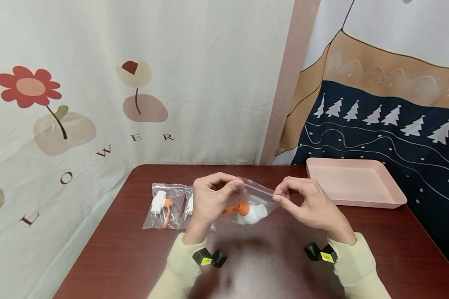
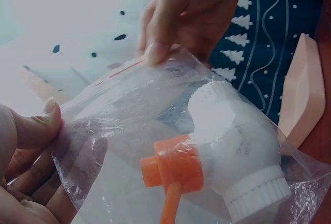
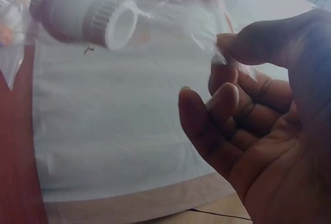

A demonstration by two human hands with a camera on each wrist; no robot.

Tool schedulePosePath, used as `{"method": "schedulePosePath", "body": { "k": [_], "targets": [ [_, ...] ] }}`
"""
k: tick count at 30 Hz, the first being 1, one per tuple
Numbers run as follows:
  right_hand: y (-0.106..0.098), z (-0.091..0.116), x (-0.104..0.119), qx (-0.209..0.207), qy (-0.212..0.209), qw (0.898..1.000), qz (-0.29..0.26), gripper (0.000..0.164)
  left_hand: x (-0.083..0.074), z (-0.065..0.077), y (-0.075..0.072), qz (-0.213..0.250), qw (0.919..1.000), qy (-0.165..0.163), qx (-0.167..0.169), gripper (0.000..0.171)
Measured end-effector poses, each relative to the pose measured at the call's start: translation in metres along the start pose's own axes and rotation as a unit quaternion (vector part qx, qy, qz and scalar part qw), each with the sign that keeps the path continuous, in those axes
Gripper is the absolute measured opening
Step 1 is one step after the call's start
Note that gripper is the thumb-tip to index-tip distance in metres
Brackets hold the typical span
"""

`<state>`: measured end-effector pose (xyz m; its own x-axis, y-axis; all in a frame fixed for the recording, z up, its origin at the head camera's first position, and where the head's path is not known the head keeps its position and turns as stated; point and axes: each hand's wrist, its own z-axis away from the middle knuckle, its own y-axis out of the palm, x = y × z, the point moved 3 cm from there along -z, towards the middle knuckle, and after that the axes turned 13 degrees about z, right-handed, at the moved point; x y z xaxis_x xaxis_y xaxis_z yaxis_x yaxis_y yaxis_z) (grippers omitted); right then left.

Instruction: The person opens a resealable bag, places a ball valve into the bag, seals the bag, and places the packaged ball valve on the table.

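Observation:
A clear zip bag (image 1: 260,191) is held up over the table between both hands. Its left top corner is pinched by the left hand (image 1: 214,199), thumb against fingers. At the other end of the top edge, the right hand (image 1: 310,201) pinches the bag between thumb and forefinger. Inside lies a white plastic fitting (image 2: 238,146) with ribbed ends and an orange cap-like piece (image 2: 178,164) with a strap. A red line runs along the zip edge in the left wrist view. The right wrist view shows the fitting's round open end.
Two more clear bags lie on the brown table (image 1: 108,249) at the left: one bag (image 1: 164,205) holds a white and orange part, the other is partly hidden behind the left hand. A pink tray (image 1: 355,182) stands at the back right. Printed curtains (image 1: 209,83) hang behind.

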<state>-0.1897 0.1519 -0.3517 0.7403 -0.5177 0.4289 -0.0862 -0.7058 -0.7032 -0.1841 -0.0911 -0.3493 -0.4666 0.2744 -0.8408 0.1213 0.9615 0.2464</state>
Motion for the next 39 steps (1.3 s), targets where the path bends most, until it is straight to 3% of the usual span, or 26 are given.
{"method": "schedulePosePath", "body": {
  "k": [6,11,18,22,26,30,33,39],
  "targets": [
    [-0.004,0.0,-0.001,0.005,-0.003,1.0,0.007,0.026,-0.003,-0.001,-0.005,0.007,0.9994,-0.019,-0.027,0.011],
    [-0.004,0.0,-0.005,0.006,0.012,1.0,0.004,0.023,-0.001,0.0,-0.003,0.008,0.9994,-0.02,-0.027,0.01],
    [-0.003,0.003,-0.013,0.012,0.059,0.998,-0.022,0.018,0.001,0.002,0.004,0.047,0.9984,-0.03,-0.007,0.013],
    [0.003,0.002,-0.019,0.028,0.086,0.993,-0.073,0.015,0.002,0.003,0.007,0.079,0.9958,-0.046,-0.005,0.019],
    [0.017,0.0,-0.025,0.058,0.101,0.981,-0.152,0.02,0.001,0.004,0.008,0.113,0.992,-0.057,0.002,0.026],
    [0.028,-0.002,-0.026,0.081,0.095,0.973,-0.192,0.026,0.001,0.004,0.008,0.109,0.9927,-0.05,0.01,0.028],
    [0.032,-0.001,-0.027,0.074,0.079,0.976,-0.191,0.023,0.001,0.004,0.006,0.094,0.9948,-0.036,0.013,0.026],
    [0.032,-0.002,-0.024,0.012,0.057,0.984,-0.17,0.018,0.001,-0.001,0.0,0.071,0.9968,-0.035,0.012,0.02]
  ]
}}
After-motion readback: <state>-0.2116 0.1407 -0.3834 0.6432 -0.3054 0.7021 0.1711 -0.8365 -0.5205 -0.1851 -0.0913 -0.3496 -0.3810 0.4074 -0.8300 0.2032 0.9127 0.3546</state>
